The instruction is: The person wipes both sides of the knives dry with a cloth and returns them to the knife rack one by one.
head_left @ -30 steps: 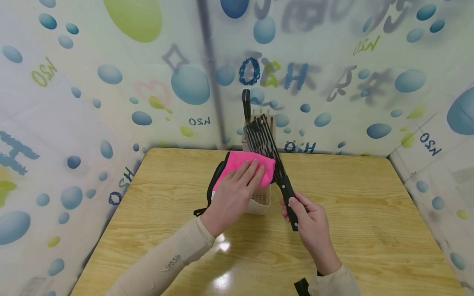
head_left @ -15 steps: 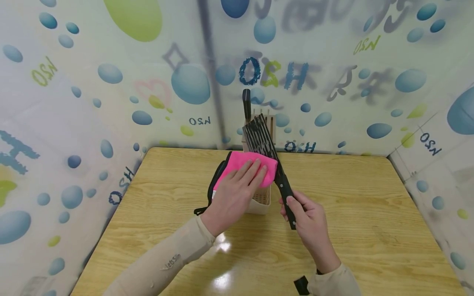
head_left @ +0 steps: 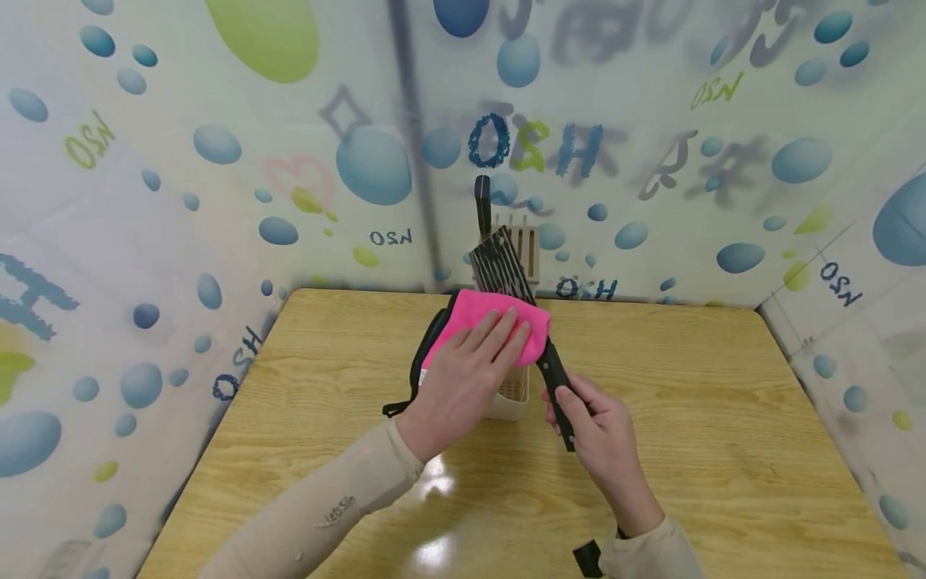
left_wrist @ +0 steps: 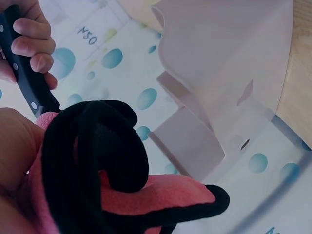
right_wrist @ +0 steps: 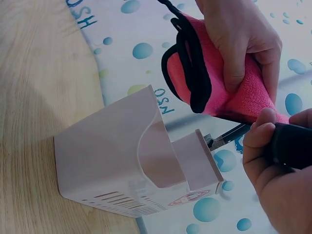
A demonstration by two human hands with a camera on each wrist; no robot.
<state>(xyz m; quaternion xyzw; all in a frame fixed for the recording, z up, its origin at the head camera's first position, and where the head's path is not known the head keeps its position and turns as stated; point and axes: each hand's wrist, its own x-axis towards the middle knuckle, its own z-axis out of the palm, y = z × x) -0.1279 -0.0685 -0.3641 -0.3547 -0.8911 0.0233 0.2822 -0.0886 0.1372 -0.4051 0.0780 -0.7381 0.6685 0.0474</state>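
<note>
My right hand (head_left: pixel 600 426) grips the black riveted handle (head_left: pixel 553 374) of a cleaver above the table, its broad blade (head_left: pixel 499 261) tilted up and to the left. A pink cloth (head_left: pixel 535 322) with black edging lies over the lower blade, near the handle. My left hand (head_left: pixel 463 386) holds this cloth against the blade, fingers spread on top. In the right wrist view, the left thumb (right_wrist: pixel 234 68) presses into the bunched cloth. The cloth hides much of the blade.
Behind the hands stands a beige knife holder (right_wrist: pixel 107 151) with slotted sides. Another knife's black handle (head_left: pixel 482 201) sticks up from it. The wooden table (head_left: pixel 687 386) meets a bubble-patterned wall covering (head_left: pixel 629 193). A black strap end (head_left: pixel 589 558) lies by the right sleeve.
The left hand and cloth have slid slightly right along the blade, towards the handle. The cleaver has shifted a little left with the right hand.
</note>
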